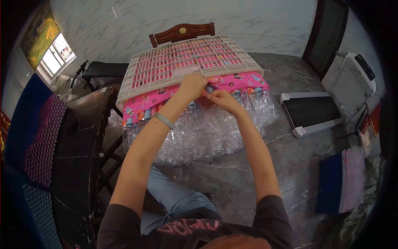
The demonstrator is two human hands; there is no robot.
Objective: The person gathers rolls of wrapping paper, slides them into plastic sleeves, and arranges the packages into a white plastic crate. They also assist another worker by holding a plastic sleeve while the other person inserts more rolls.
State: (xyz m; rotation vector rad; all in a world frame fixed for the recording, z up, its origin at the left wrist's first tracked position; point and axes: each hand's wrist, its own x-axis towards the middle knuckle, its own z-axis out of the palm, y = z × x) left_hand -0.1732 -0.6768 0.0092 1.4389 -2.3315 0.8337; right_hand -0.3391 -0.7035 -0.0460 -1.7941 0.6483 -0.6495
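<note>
My left hand (193, 86), with a pale green bangle on the wrist, is closed on the front edge of a pink printed sheet (159, 96). Just to its right, my right hand (224, 101) has its thumb and fingers pinched together at the row of rolled paper tubes (248, 91); what sits between them is too small to make out. A white plastic grid (195, 71) lies over the pink sheet, whose colour shows through the openings. From the tubes hangs a thick fringe of crinkled clear plastic (195, 133).
Behind the grid rises a carved wooden chair back (182, 32). A dark table (74, 157) stands at left, beside blue panels (25, 120) with a honeycomb-like surface. A treadmill (313, 108) is at right, with a blue and clear plastic bundle (331, 182) nearer on the floor.
</note>
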